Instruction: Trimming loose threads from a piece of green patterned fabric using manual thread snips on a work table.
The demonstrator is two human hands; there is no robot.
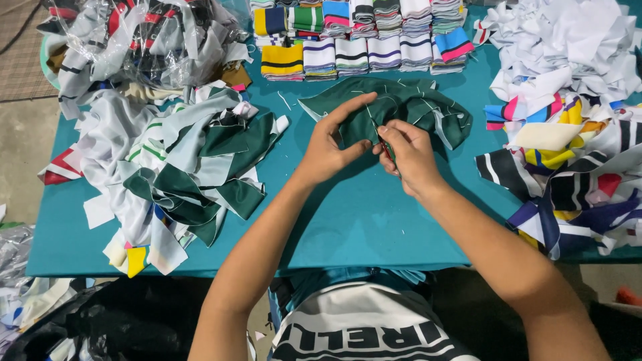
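Left hand (329, 144) fingers pinch the dark green fabric piece (394, 110) at mid-table; right hand (408, 154) fingers close on a small red-handled tool against it, bare teal table (361, 220) lying open toward the near edge

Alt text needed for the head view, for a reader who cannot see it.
Two bare hands, the left hand and right hand, grip a dark green fabric piece on a teal table. Mixed fabric scraps lie at the left, and folded striped bands are stacked behind.
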